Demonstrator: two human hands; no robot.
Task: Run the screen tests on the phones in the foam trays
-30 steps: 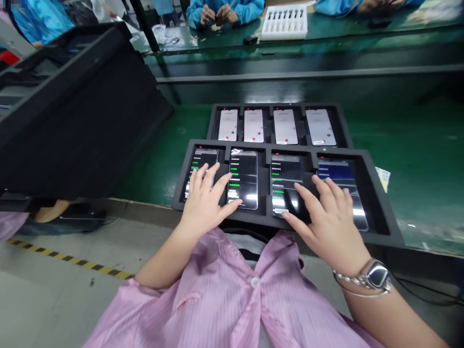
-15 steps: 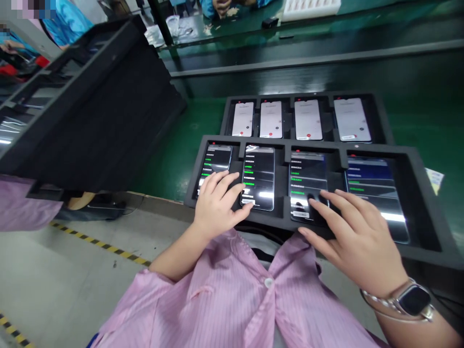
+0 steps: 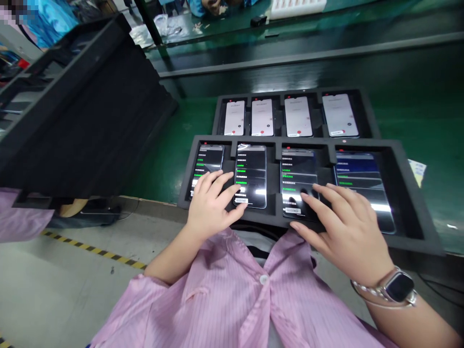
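Observation:
Several smartphones with dark screens and white and green text lines lie in the slots of the near black foam tray [image 3: 275,140]. My left hand [image 3: 213,203] is open, fingers spread over the leftmost phone [image 3: 209,157] and the left edge of the second phone [image 3: 255,176]. My right hand [image 3: 344,227] is open too, its fingers over the third phone [image 3: 299,174] and the lower left of the fourth phone [image 3: 382,193]. Whether the fingertips touch the glass I cannot tell. On the right wrist sits a smartwatch [image 3: 399,285].
Behind stands another foam tray [image 3: 368,113] holding phones with white screens [image 3: 299,116]. A tall stack of black trays [image 3: 90,116] leans into view at left. A paper slip [image 3: 417,170] lies right of the near tray. Across the green bench [image 3: 195,116] are another person's hands [image 3: 213,5].
The whole view has shifted, so trays and hands appear a little further left. Both hands keep nearly the same place over the phones.

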